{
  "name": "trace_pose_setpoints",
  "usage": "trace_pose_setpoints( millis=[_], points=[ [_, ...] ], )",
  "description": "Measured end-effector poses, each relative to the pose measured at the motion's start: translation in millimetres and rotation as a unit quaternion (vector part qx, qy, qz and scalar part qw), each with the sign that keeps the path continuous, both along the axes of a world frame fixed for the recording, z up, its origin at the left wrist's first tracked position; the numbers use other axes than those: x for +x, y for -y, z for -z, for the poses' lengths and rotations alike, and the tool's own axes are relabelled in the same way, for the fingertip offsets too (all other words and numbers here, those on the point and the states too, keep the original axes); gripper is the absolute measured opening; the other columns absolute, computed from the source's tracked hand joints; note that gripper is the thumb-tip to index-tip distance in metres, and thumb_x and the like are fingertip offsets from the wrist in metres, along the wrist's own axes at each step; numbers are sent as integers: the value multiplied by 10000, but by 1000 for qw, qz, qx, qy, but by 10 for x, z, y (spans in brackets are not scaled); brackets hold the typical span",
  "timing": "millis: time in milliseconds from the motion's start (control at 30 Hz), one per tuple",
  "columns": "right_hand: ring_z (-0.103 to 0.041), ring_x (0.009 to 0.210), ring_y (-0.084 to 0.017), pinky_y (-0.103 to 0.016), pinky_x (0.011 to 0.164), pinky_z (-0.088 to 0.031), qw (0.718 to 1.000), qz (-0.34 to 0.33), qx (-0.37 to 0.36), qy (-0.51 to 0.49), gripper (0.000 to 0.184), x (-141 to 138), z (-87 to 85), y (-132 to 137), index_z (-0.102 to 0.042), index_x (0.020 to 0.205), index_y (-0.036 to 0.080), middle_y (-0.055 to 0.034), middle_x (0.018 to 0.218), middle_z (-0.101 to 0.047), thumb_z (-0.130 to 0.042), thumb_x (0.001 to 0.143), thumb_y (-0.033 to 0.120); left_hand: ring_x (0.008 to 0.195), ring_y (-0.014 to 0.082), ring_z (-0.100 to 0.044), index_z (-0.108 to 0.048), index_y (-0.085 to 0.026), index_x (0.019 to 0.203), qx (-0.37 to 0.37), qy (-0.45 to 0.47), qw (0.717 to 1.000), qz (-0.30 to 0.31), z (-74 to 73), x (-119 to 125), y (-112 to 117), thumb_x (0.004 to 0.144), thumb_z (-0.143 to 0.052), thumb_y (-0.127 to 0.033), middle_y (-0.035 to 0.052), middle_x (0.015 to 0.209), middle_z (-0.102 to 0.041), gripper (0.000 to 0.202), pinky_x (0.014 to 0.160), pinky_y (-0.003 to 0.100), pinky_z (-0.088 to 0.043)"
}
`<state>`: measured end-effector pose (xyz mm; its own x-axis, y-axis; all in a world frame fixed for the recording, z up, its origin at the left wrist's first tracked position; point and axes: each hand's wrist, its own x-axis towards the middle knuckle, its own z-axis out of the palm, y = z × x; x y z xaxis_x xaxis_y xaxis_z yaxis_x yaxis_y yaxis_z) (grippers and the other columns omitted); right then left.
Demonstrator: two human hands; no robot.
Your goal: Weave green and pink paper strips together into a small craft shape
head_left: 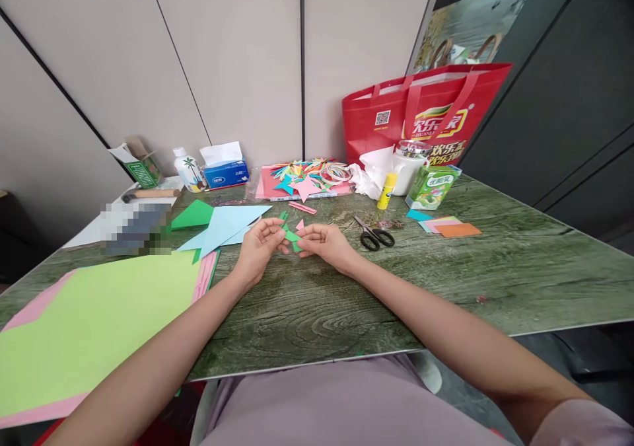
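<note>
Both hands pinch a small folded piece of green paper (292, 237) above the middle of the table. My left hand (260, 246) has its left side between thumb and fingers. On the other side, my right hand (327, 244) grips the paper's right end, its fingers closed. A small pink paper piece (300, 224) shows just behind the green one, and I cannot tell whether they touch. Black-handled scissors (375, 236) lie to the right of my right hand. Beyond the hands are narrow pink paper strips (302, 207).
Light-blue paper sheets (232, 224) and a yellow-green stack (104, 320) lie left. At the back are paper scraps (310, 175), a tissue pack (225, 172), a bottle (189, 170), a yellow glue stick (387, 191), a drink carton (432, 187) and a red bag (366, 125). Coloured slips (458, 230) lie right.
</note>
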<state>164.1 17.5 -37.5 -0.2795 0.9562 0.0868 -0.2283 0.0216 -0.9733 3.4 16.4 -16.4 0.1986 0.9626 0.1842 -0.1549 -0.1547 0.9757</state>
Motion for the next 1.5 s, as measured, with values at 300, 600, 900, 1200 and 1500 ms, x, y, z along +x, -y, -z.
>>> trace_pose_setpoints(
  millis=[300, 600, 900, 1200, 1500],
  points=[
    [-596, 566, -93, -251, 596, -538, 1000, 2, -12, -8, 313, -2, -50, 29, -646, 730, 125, 6, 636, -647, -733, 567, 379, 533, 101, -568, -520, -141, 962, 33, -45, 998, -3, 6, 0, -15, 660, -676, -209, -25, 678, -564, 346, 529, 240, -465],
    [-617, 511, -112, -227, 515, -515, 999, 8, -27, -36, 354, 24, -58, 19, -599, 735, 142, 20, 564, -627, -763, 530, 379, 660, 146, -571, -610, -181, 922, 113, -151, 982, -5, 18, -7, -4, 708, -637, -282, 15, 747, -587, 239, 602, 269, -467],
    [-626, 554, -103, -219, 553, -521, 995, -27, -53, -79, 221, 15, -96, 20, -627, 766, 130, -32, 655, -666, -679, 666, 320, 537, 131, -515, -668, -178, 783, 123, -203, 970, -46, 15, -9, -9, 696, -638, -295, 14, 641, -608, 149, 508, 243, -417],
    [-617, 578, -97, -208, 516, -524, 998, -37, -39, -30, 231, 6, -99, 42, -611, 812, 145, -36, 746, -680, -698, 645, 278, 375, 82, -412, -638, -158, 707, 50, -176, 982, -42, 30, -26, -30, 691, -632, -378, -36, 457, -505, 221, 374, 200, -302],
    [-619, 520, -92, -190, 511, -525, 994, -47, -88, -34, 276, 19, -67, 18, -576, 659, 129, -17, 588, -646, -687, 678, 381, 424, 102, -508, -610, -156, 759, 45, -171, 983, 37, 19, -4, 5, 691, -637, -358, -15, 540, -571, 215, 447, 225, -416]
  ],
)
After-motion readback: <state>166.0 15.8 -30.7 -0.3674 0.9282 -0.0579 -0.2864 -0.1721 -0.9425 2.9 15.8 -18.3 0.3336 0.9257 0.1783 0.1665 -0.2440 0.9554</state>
